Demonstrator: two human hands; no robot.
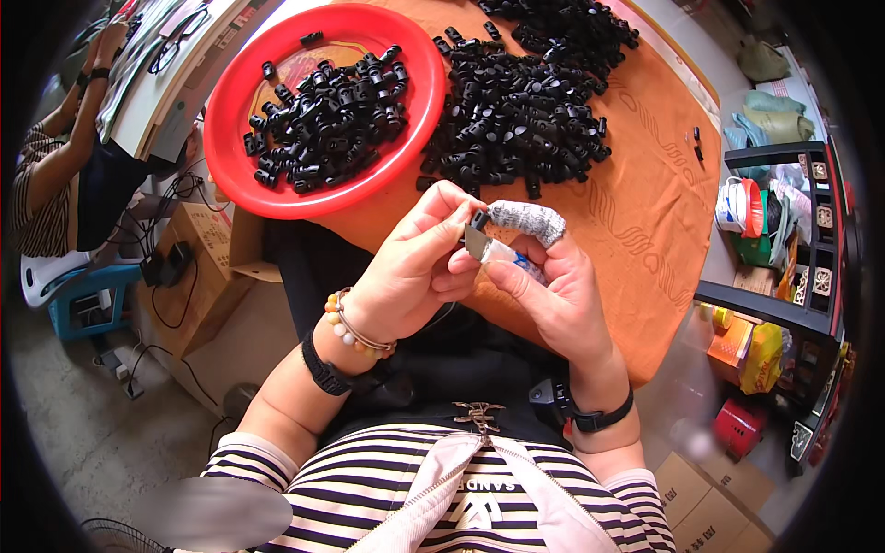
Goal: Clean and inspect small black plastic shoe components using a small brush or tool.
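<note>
Left hand (406, 276) first: we have its thumb and fingertips pinched together on a small black plastic clip (478, 220), held in the air above our lap, just off the near edge of the desk (645, 230) with its orange cloth. Right beside it, our right hand (553, 290) is closed around a small blade-like tool (479, 247) with a pale handle, and its forefinger, wrapped in grey tape (528, 219), lies against the clip from the far side. Both hands touch, so the piece is braced from two sides. To do this well, we judge, we should keep the clip pinned low between the fingertips, let the taped finger take the pressure, and work the edge away from the bare thumb in short, light strokes. Further up, near the left edge of the desk, a red round tray (424, 101) holds a heap of black clips (327, 115); to its right a larger loose pile of clips (525, 111) lies on the cloth toward the far edge. At far left another person's arm (64, 147) shows.
</note>
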